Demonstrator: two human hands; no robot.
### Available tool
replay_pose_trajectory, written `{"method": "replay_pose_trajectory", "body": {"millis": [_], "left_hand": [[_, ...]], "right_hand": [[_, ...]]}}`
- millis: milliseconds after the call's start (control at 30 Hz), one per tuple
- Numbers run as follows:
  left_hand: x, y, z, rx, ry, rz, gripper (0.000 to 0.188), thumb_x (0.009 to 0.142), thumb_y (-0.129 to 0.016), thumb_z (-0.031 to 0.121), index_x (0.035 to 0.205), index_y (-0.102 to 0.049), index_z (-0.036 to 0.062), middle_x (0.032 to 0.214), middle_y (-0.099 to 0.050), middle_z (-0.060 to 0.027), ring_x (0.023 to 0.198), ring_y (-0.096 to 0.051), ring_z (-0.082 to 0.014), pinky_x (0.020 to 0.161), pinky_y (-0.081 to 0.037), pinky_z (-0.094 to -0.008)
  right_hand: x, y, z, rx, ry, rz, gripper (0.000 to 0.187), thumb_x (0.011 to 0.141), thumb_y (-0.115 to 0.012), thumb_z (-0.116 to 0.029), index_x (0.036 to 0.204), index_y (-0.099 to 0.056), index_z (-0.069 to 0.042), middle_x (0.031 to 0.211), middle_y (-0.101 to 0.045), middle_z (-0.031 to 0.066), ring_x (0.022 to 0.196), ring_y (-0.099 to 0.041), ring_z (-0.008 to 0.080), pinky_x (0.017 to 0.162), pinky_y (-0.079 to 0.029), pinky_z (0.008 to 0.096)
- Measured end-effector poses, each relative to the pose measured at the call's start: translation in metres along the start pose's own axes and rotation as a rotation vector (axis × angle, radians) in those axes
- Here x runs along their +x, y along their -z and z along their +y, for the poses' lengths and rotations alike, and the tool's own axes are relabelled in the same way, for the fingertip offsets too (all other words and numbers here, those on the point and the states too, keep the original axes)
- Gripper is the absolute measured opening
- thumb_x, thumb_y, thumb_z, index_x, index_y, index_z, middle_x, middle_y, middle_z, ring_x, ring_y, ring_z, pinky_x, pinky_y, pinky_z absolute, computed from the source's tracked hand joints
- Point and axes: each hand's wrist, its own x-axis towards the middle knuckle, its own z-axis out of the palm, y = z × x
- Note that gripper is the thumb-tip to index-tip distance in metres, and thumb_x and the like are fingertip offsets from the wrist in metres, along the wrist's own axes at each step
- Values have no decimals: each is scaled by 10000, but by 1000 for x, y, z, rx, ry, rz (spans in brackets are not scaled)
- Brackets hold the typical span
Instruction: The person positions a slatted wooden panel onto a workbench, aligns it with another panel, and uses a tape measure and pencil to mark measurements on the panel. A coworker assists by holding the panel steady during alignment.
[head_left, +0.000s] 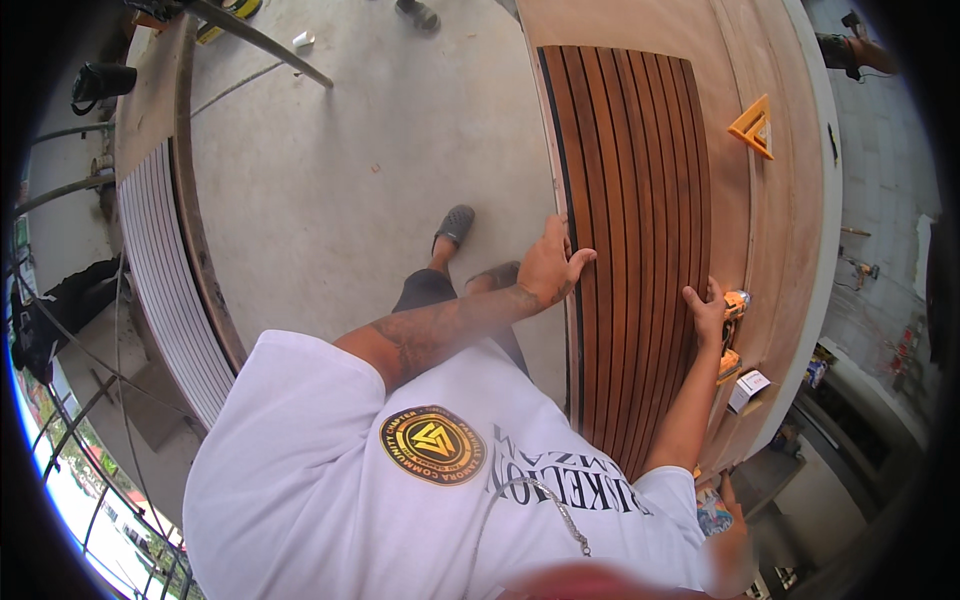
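Observation:
A brown slatted wood panel (635, 220) with dark grooves lies lengthwise on the workbench in front of me and to my right. My left hand (548, 272) grips its left long edge, thumb over the slats and fingers at the side. On the opposite edge, my right hand (708, 315) has its thumb against the outer slats and its fingers along the border. Close beside that hand lies a yellow-and-black cordless power tool (731, 362), partly hidden by my forearm. An orange triangular square (755, 128) rests farther up the bench.
The pale plywood bench top (790, 230) extends beyond the panel, with a small white box (748, 390) on it. At left, a light grooved panel (165, 270) lies on another bench. A metal pole (265, 45) crosses above the floor. Another person's hand (872, 55) shows at upper right.

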Motion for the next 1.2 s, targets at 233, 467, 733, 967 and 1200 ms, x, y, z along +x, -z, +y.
{"method": "replay_pose_trajectory", "body": {"millis": [233, 467, 733, 967, 1200], "left_hand": [[-2, 1, -2, -77, -8, 8, 931, 955, -761, 301, 1619, -203, -35, 733, -542, -82, 645, -561, -224, 630, -486, -375], [1, 3, -3, -23, -35, -51, 977, 985, -716, 271, 1664, -63, 12, 727, -512, -77, 653, -534, -206, 655, -471, -352], [2, 5, -2, -8, -30, -87, 946, 1017, -671, 264, 1670, -25, 40, 778, -535, -117, 728, -569, -272, 715, -486, -415], [0, 2, -6, -67, -70, -47, 926, 1003, -685, 248, 1659, -83, -6, 734, -512, -71, 670, -543, -206, 660, -475, -355], [-1, 2, -7, -64, -41, -62, 895, 1013, -663, 250, 1661, -95, 7, 769, -542, -110, 724, -571, -263, 697, -479, -397]], "right_hand": [[0, -1, 6, 29, -19, 16, 552, 896, -846, -183, 1344, -598, 22, 1199, -717, 84, 1088, -666, 169, 975, -510, 316], [-1, -3, 3, -11, 9, 18, 589, 899, -850, -218, 1375, -588, 12, 1230, -704, 94, 1115, -657, 180, 989, -500, 320], [-2, -3, 2, -16, -7, 21, 598, 895, -859, -229, 1373, -589, 7, 1230, -703, 87, 1115, -654, 174, 985, -499, 317], [-3, -5, -2, 25, 24, -11, 586, 902, -852, -218, 1373, -587, 12, 1212, -709, 76, 1101, -659, 163, 983, -500, 312], [-6, -7, -5, 19, 33, 0, 569, 911, -839, -197, 1379, -586, 5, 1218, -710, 80, 1109, -662, 165, 984, -502, 309]]}}
